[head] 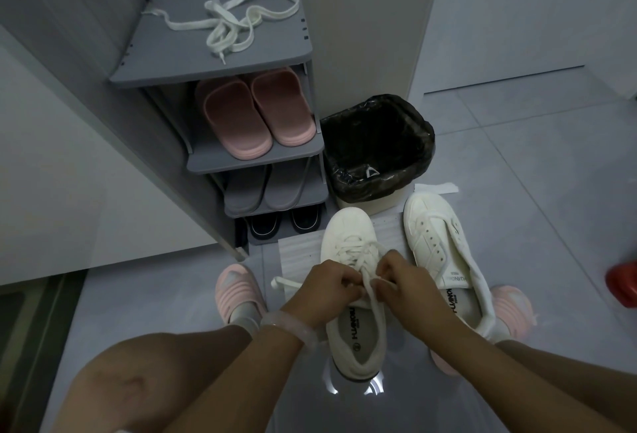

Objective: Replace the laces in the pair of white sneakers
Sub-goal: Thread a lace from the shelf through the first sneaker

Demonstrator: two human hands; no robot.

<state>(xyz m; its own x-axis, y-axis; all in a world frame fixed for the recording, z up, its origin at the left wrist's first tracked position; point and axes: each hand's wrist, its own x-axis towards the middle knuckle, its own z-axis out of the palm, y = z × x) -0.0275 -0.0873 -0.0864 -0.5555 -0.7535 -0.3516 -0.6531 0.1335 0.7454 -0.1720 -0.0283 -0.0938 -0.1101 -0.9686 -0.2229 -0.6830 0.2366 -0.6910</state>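
Observation:
Two white sneakers stand on the floor in front of me. The left sneaker (348, 236) is laced up most of its eyelets. My left hand (327, 289) and my right hand (401, 286) meet over its tongue, each pinching a part of its white lace (370, 289). One lace end (281, 282) trails out to the left of my left hand. The right sneaker (436, 239) has lace only across its front eyelets; the rest are bare. A loose pile of white laces (238, 24) lies on top of the grey shoe rack (220, 67).
The rack holds pink slippers (255, 112), grey slippers (262, 188) and dark shoes (282, 222). A bin with a black liner (375, 146) stands right of it. White sheets (300, 256) lie under the sneakers. My feet in pink slippers (238, 289) flank them. A red object (624, 282) is at right.

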